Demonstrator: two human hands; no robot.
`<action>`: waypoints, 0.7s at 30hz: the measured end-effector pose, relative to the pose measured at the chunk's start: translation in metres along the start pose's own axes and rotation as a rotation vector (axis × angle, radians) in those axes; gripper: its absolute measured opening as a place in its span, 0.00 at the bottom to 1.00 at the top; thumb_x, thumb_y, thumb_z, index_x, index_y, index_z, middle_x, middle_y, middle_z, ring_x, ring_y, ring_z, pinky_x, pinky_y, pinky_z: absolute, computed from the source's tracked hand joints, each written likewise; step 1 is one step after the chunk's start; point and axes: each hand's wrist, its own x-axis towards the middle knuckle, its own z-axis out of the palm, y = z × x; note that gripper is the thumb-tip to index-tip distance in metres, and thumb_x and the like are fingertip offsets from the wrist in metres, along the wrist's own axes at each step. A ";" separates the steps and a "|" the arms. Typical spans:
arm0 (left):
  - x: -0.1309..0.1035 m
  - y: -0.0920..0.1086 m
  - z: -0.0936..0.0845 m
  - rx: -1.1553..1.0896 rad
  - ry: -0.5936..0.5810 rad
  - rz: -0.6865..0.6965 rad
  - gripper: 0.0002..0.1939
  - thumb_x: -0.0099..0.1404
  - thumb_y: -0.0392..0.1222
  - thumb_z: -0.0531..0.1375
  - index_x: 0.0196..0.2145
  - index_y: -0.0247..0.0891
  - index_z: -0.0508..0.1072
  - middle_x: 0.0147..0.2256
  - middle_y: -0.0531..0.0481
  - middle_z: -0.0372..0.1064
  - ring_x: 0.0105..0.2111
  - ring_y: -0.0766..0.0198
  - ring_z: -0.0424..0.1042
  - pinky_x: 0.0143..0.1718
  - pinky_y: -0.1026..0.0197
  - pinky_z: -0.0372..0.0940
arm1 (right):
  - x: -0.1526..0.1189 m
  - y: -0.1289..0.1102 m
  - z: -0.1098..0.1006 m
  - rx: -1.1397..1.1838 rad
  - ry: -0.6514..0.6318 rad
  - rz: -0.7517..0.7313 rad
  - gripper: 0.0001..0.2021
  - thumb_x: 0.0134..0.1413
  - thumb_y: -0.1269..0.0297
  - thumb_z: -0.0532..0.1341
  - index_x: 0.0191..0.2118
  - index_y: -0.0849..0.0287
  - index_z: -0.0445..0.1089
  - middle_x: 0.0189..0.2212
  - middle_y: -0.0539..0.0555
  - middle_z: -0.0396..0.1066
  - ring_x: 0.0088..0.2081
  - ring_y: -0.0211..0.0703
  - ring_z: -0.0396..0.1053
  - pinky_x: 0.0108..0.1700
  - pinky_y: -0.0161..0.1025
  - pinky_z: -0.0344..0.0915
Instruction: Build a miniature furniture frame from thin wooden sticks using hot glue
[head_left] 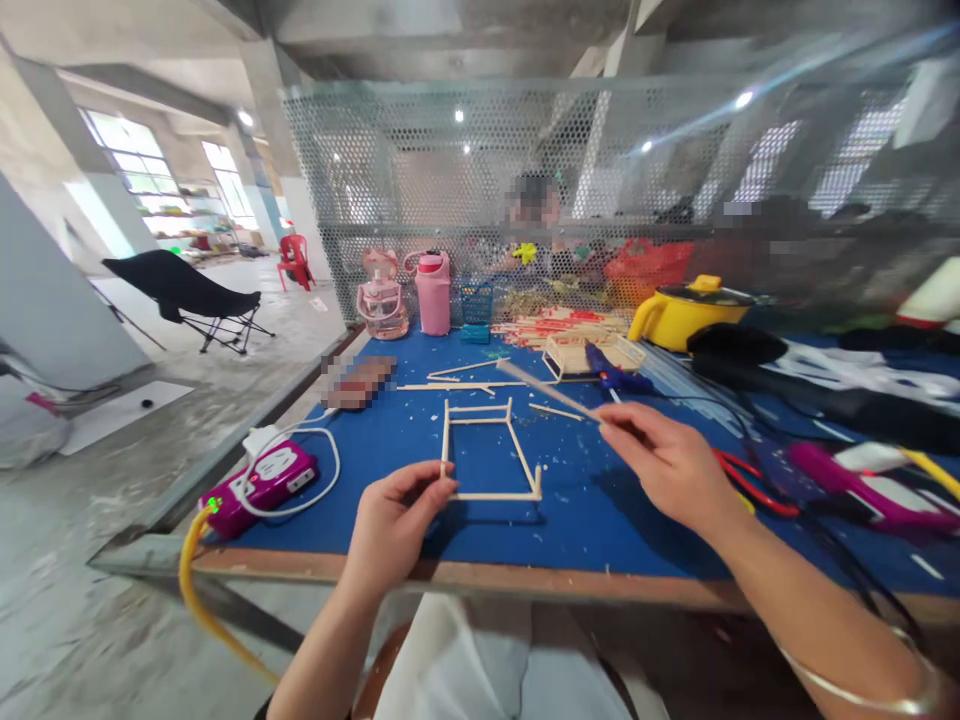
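Over the blue tabletop point(315, 545), left fingers point(431, 493) pinch a stick frame point(495, 496) — right ones point(611, 415) grip a loose stick point(547, 388).

Over at ten o'clock, a black folding chair point(176, 285) stands on the scuffed grey concrete floor point(127, 460), and past it, nearer eleven, sits a red plastic chair point(296, 262). Daylight comes through paned windows point(129, 150) on that side, beside pillars painted pale blue below. At twelve, a perforated metal screen point(450, 170) rises behind the blue-topped table point(315, 535), with small bright lamps point(459, 116) showing under the bare concrete ceiling point(420, 30).
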 end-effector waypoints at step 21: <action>-0.001 0.004 -0.004 -0.399 -0.093 -0.036 0.17 0.49 0.42 0.70 0.38 0.35 0.78 0.26 0.51 0.75 0.23 0.70 0.70 0.28 0.67 0.67 | -0.048 -0.019 0.004 -0.052 0.182 -0.356 0.10 0.52 0.74 0.62 0.39 0.53 0.73 0.32 0.52 0.73 0.34 0.40 0.71 0.37 0.38 0.68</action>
